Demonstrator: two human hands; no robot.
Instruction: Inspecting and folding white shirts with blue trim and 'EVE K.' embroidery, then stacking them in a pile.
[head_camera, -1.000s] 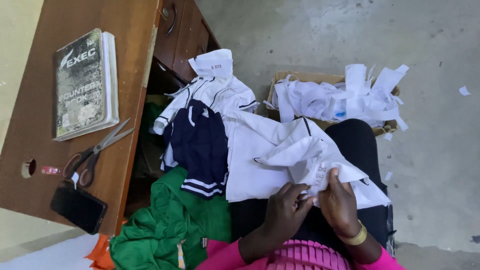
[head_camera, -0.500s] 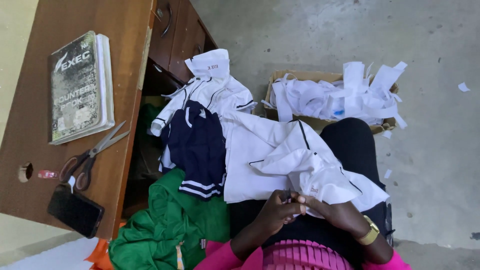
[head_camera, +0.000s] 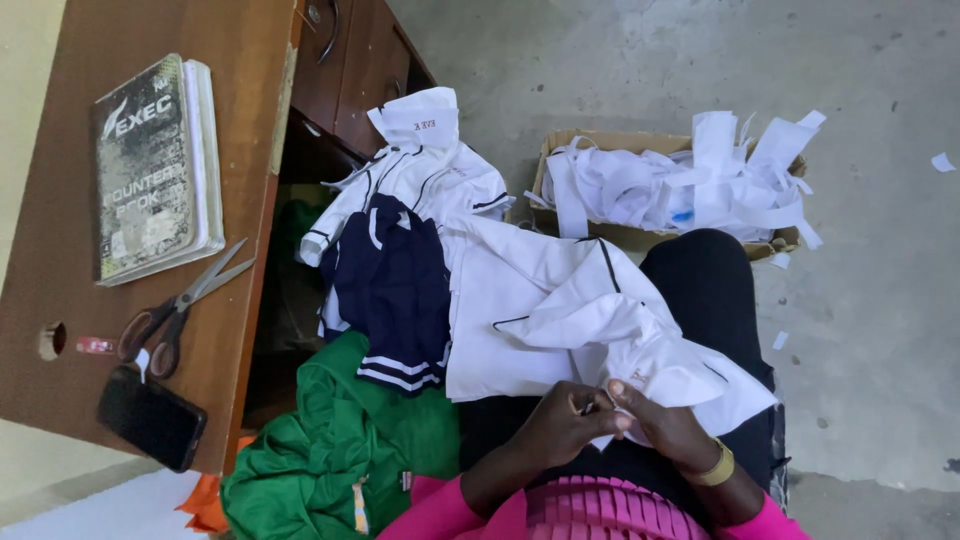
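Observation:
A white garment with thin black trim (head_camera: 560, 300) lies across my lap. My left hand (head_camera: 560, 425) and my right hand (head_camera: 665, 425) meet at its near edge, fingers pinched together on the fabric. A small dark object shows between my left fingers, too small to identify. A gold bangle sits on my right wrist. Beside the white garment lie a navy garment with white stripes (head_camera: 395, 290) and a green garment (head_camera: 340, 450).
A wooden desk (head_camera: 70, 200) stands at left with a worn book (head_camera: 155, 170), scissors (head_camera: 180, 310) and a black phone (head_camera: 150, 418). A cardboard box of white fabric scraps (head_camera: 680, 180) sits on the concrete floor ahead. More white garments (head_camera: 420, 170) are piled by the desk drawers.
My hands have drawn closer together at the garment's near edge, and the fabric has shifted slightly on my lap.

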